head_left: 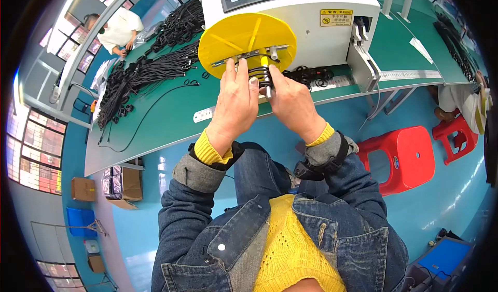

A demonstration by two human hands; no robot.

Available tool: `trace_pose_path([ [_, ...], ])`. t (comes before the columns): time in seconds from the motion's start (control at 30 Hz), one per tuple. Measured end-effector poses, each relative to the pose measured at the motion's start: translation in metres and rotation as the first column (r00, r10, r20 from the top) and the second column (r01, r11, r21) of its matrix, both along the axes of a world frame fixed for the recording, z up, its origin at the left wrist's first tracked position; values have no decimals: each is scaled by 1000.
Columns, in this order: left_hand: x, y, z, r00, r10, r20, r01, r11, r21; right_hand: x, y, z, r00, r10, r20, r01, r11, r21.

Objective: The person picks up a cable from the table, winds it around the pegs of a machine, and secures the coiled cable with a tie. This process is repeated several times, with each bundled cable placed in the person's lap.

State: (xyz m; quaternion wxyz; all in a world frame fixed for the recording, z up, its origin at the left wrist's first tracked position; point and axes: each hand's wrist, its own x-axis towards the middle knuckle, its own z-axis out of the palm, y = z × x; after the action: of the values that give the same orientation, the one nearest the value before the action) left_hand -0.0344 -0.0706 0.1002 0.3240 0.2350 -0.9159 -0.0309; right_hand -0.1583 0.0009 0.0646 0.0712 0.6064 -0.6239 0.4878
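A small coil of black cable (255, 74) sits around the metal posts in front of the yellow disc (228, 35) of a white winding machine (321, 45). My left hand (236, 105) grips the coil's left side, its thumb pressed on the loops and its fingertips reaching up toward the disc's metal bar. From the right, my right hand (295, 105) closes on the coil next to the post's end. The fingers' undersides are hidden, as is part of the coil behind them.
Bundles of black cables (140, 74) lie on the green table (166, 115), left of the machine. A single cable trails toward the table's front edge. Red stools (417, 159) stand at the right. Across the table at the far left, another person (119, 30) handles something.
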Motion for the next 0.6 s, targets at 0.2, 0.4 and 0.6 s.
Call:
trace_pose_path([
  [0.2,-2,4,0,999,-2,-54,7,996,93,-17,-2,-9,940,233,247,-161,946,-280],
  [0.4,-4,4,1,997,-26,-75,33,995,97,-32,-34,-24,947,81,309,-18,979,-204],
  [0.6,-3,6,2,997,-18,-71,25,995,94,-33,-41,-21,964,-27,264,39,998,-40],
])
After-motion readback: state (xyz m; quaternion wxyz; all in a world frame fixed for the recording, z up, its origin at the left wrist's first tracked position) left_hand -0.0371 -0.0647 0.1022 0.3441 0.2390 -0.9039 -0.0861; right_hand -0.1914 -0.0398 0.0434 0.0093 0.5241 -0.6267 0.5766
